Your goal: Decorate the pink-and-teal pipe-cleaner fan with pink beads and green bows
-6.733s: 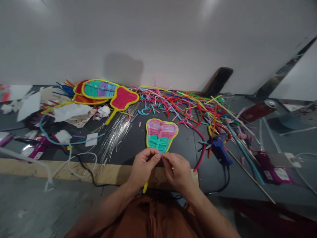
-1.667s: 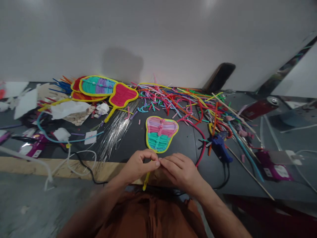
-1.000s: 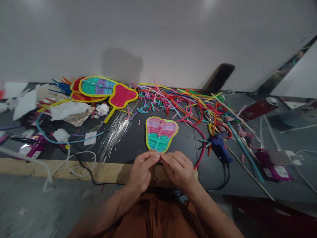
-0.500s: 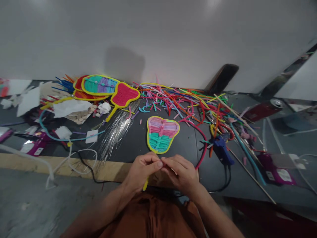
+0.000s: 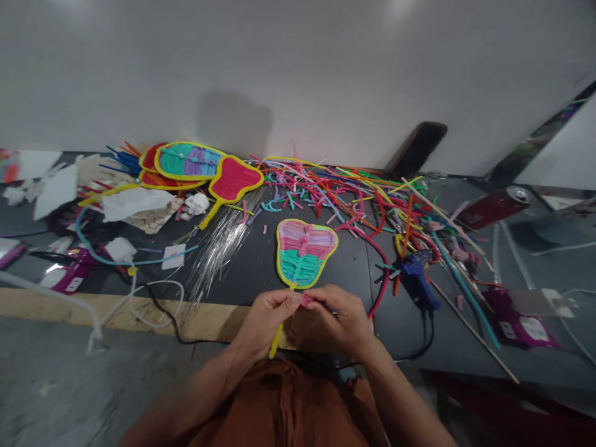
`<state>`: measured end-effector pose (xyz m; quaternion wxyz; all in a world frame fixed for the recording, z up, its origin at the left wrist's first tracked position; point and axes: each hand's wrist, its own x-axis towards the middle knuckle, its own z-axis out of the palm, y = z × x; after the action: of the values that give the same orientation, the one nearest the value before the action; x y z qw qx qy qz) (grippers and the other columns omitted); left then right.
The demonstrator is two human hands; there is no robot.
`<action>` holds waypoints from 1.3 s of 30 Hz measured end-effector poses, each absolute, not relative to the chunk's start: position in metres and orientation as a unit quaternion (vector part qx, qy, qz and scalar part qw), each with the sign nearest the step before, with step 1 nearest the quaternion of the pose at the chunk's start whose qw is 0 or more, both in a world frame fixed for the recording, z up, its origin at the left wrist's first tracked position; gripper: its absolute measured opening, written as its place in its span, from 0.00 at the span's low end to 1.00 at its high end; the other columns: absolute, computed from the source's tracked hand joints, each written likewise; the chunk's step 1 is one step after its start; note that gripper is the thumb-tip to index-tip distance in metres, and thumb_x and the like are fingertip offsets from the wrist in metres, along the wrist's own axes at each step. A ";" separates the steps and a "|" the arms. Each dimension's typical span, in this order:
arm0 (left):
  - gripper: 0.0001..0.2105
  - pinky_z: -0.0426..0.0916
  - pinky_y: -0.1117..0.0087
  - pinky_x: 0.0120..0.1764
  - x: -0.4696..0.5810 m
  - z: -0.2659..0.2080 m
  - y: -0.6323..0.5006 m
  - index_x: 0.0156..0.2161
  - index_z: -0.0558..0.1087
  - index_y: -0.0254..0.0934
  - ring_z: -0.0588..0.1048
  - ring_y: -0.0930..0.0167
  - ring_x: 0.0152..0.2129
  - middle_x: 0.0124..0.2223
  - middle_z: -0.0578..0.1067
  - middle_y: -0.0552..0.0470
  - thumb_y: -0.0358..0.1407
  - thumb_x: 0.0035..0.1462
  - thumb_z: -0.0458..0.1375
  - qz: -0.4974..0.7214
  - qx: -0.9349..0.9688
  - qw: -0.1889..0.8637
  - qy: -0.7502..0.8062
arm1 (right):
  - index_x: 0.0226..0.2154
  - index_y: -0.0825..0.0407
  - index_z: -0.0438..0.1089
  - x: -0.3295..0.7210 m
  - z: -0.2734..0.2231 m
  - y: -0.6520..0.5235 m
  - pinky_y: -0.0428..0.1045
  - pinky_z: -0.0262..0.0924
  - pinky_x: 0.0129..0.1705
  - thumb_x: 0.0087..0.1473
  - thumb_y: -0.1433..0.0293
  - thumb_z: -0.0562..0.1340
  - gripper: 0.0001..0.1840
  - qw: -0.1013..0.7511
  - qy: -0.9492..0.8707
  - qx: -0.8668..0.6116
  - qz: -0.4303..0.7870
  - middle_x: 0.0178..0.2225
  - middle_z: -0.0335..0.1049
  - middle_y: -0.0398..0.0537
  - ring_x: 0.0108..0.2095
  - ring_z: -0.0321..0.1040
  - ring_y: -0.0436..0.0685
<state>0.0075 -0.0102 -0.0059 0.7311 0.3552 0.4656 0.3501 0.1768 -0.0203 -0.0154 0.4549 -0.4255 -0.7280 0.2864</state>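
Note:
At the front edge of the table, my left hand (image 5: 270, 316) and my right hand (image 5: 343, 316) meet fingertip to fingertip. Both pinch a small pink piece of pipe cleaner (image 5: 306, 300); its exact shape is partly hidden by the fingers. Just beyond them lies a fan-shaped pipe-cleaner piece (image 5: 306, 253), pink and lilac above, teal below, with a yellow rim and pink beads. Its yellow stem (image 5: 276, 341) runs beneath my left hand. A long magenta pipe cleaner (image 5: 385, 267) curves down beside my right hand; whether it joins the pinched piece I cannot tell.
Finished yellow-rimmed shapes (image 5: 189, 160) lie back left, near silvery strands (image 5: 218, 248). Loose pipe cleaners (image 5: 321, 186) pile along the wall. To the right are a blue glue gun (image 5: 418, 282), a dark phone-like slab (image 5: 419, 149), a red can (image 5: 493, 208) and a purple box (image 5: 516, 320).
My fingertips have drawn slightly apart, and more of the pink piece shows between them. More of the yellow stem is visible under my left hand.

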 end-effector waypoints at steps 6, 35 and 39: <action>0.11 0.63 0.74 0.30 0.004 0.003 -0.005 0.22 0.76 0.33 0.68 0.74 0.23 0.23 0.72 0.53 0.40 0.42 0.67 0.326 0.379 0.721 0.480 | 0.47 0.48 0.70 0.181 -0.011 -0.022 0.46 0.67 0.40 0.56 0.75 0.60 0.15 0.455 -0.732 -0.389 0.326 0.37 0.76 0.48 0.38 0.72 0.51; 0.13 0.64 0.73 0.34 0.007 -0.006 -0.007 0.30 0.80 0.34 0.70 0.72 0.28 0.29 0.77 0.51 0.44 0.47 0.64 0.335 0.401 0.711 0.471 | 0.46 0.50 0.69 0.171 -0.023 -0.031 0.48 0.67 0.34 0.56 0.69 0.61 0.13 0.478 -0.720 -0.462 0.199 0.32 0.75 0.48 0.31 0.71 0.53; 0.15 0.64 0.71 0.37 0.002 -0.006 -0.006 0.31 0.80 0.34 0.71 0.71 0.29 0.31 0.78 0.49 0.45 0.50 0.61 0.311 0.430 0.713 0.458 | 0.39 0.50 0.72 0.172 -0.019 -0.029 0.47 0.67 0.34 0.57 0.72 0.59 0.08 0.472 -0.735 -0.447 0.193 0.30 0.76 0.48 0.30 0.71 0.52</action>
<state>0.0024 -0.0060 -0.0058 0.7129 0.4304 0.4578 0.3114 0.1722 -0.0292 -0.0187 0.4722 -0.4469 -0.7348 0.1933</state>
